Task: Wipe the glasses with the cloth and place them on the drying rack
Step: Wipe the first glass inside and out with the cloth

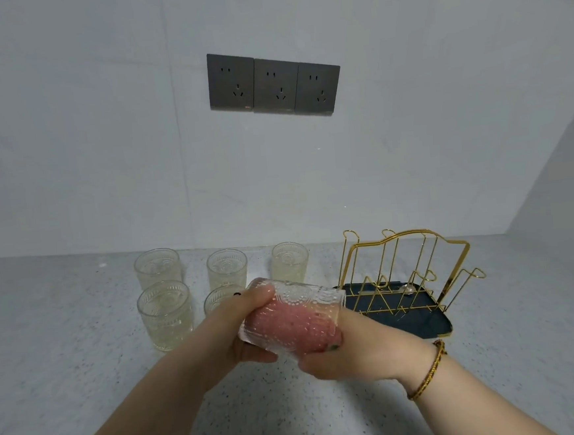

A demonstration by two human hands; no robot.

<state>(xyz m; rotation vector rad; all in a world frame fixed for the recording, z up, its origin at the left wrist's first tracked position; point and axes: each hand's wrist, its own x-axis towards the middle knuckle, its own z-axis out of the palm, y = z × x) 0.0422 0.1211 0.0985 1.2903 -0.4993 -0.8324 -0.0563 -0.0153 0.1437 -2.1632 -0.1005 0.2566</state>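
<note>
On the counter (84,370), the rack (406,269) holds no glass yet, so every glass is left to do. Five glasses (165,316) wait left of it. A sixth glass (296,306), tipped sideways in front of the rack, is gripped by the left hand (246,327); the right hand (351,353) seems to pinch a pink cloth (287,327) pushed inside.

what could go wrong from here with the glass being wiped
1. The held glass lies sideways above the counter. The left hand grips only its base end while the right hand pushes the cloth inside, so a hard twist might slip it loose.
2. The nearest standing glass sits right behind the left hand and could get knocked.
3. The drying rack has thin wire pegs; a glass set carelessly may tip.
</note>
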